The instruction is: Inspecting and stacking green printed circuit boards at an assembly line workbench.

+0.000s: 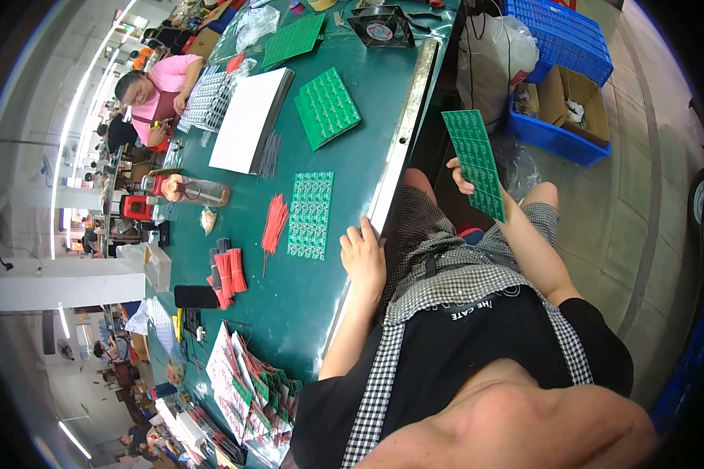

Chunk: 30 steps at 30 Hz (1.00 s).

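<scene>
My right hand [463,178] grips a green circuit board panel [475,160] and holds it up on the right, off the table and above my lap. Flat on the table's near edge lies my left hand [363,254], fingers apart and nothing in it. Closest to it is a populated circuit board panel [310,216] lying on the green table [289,297]. Beside that panel sits a loose bunch of red wires [274,223]. Farther up the table, more green panels [328,108] are stacked.
A white stack [246,121], dark wires [270,155], red wire bundles [225,270], a phone [196,296], a bottle [203,191] and a small fan [379,27] stand about. Wired boards [262,395] pile up near left. Blue crates [559,129] are on the floor. A co-worker [160,98] sits across.
</scene>
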Each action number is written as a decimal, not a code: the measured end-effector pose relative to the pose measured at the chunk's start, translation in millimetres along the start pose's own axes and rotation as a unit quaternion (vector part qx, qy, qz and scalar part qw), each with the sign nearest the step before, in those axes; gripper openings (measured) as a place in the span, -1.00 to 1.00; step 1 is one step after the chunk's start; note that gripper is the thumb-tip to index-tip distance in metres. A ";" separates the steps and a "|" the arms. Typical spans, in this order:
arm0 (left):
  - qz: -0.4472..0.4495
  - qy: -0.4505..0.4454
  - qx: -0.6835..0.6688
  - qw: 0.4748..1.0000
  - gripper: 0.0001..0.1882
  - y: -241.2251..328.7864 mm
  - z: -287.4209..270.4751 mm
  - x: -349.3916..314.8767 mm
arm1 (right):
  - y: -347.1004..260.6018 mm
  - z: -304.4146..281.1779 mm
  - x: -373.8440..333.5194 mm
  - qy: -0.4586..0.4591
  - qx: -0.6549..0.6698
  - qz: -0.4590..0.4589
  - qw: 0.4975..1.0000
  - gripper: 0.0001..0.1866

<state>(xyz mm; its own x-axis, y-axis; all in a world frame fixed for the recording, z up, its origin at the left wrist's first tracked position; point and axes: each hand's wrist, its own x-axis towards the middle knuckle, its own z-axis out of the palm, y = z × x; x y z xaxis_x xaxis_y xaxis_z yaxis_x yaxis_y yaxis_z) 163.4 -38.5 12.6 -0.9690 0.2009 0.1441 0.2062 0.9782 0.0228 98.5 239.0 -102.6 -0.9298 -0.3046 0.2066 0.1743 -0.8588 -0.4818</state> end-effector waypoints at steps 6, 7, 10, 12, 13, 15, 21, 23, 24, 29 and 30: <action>0.060 0.004 -0.102 0.993 -0.54 -13.4 -5.7 -2.2 | -15.1 -7.4 -1.8 0.054 -0.041 0.032 0.997 -0.55; 0.063 0.008 -0.105 0.992 -0.54 -14.9 -10.1 -2.0 | -16.3 -17.9 -5.6 -0.003 -0.017 0.016 1.000 -0.54; 0.016 -0.161 -0.382 0.910 -0.70 -41.2 -12.7 0.4 | -25.3 -17.3 -0.5 -0.140 0.060 0.007 0.988 -0.45; 0.008 -0.185 -0.448 0.874 -0.67 -56.0 5.4 -7.1 | -18.3 0.2 6.9 -0.101 0.095 0.036 0.990 -0.34; 0.004 -0.190 -0.470 0.862 -0.64 -53.2 7.4 -8.2 | -13.7 3.7 11.1 -0.101 0.095 0.033 0.990 -0.34; -0.067 -0.229 -0.550 0.800 -0.65 -44.1 -1.4 -10.4 | -5.2 12.7 19.8 -0.119 0.051 0.020 0.991 -0.33; -0.156 -0.312 -0.716 0.605 -0.68 -32.0 -3.1 -10.9 | 14.3 31.4 28.0 -0.113 0.153 0.057 0.980 -0.28; -0.210 -0.316 -0.725 0.574 -0.72 -25.8 -2.7 -10.8 | 12.0 44.8 28.3 -0.116 0.173 0.061 0.976 -0.28; -0.215 -0.320 -0.731 0.562 -0.74 -21.8 -5.6 -11.8 | 10.5 53.4 28.6 -0.100 0.174 0.060 0.978 -0.28; -0.179 -0.363 -0.801 0.441 -0.54 -12.8 -2.0 -23.9 | 27.5 57.8 37.0 -0.069 0.170 0.065 0.981 -0.39; -0.181 -0.363 -0.802 0.438 -0.47 -9.3 -3.2 -26.1 | 34.2 49.8 37.1 -0.070 0.169 0.061 0.981 -0.39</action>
<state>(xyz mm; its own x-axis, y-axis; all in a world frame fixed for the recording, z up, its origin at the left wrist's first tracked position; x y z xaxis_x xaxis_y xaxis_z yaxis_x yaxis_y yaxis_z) 187.2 -53.0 11.8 -0.6456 0.5810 -0.4956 -0.7130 -0.2262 0.6636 86.1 177.8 -69.0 -0.8459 -0.4472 0.2906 0.4015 -0.8927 -0.2048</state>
